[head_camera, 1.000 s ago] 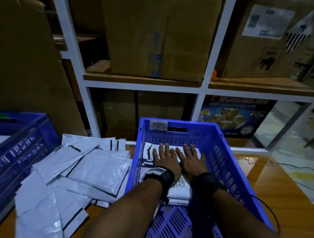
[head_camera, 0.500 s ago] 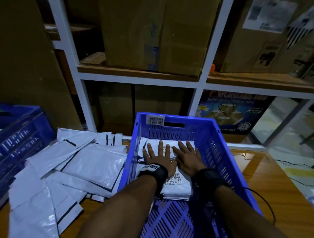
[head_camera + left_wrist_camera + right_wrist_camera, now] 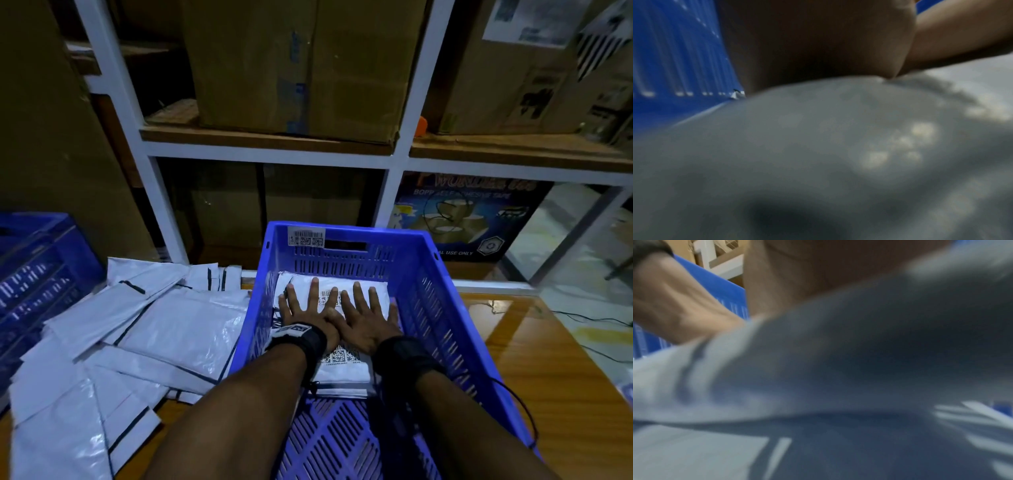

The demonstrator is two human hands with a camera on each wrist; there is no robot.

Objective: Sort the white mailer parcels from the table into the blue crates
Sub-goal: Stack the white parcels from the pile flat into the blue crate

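On the table (image 3: pixel 534 346), a large heap of white mailer parcels (image 3: pixel 144 329) lies unsorted left of the blue crate (image 3: pixel 445 308), which holds only a small stack (image 3: pixel 346 371). Left hand (image 3: pixel 305 313) and right hand (image 3: pixel 368 317) press it, fingers spread flat.

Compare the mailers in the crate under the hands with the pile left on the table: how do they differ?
The crate mailers lie in a squared stack with printed labels up; the table pile is loose, overlapping at angles, with no labels showing. The left hand and right hand press flat on the crate mailers; nothing touches the table pile. The stack sits inside the blue crate. Both are white mailers.
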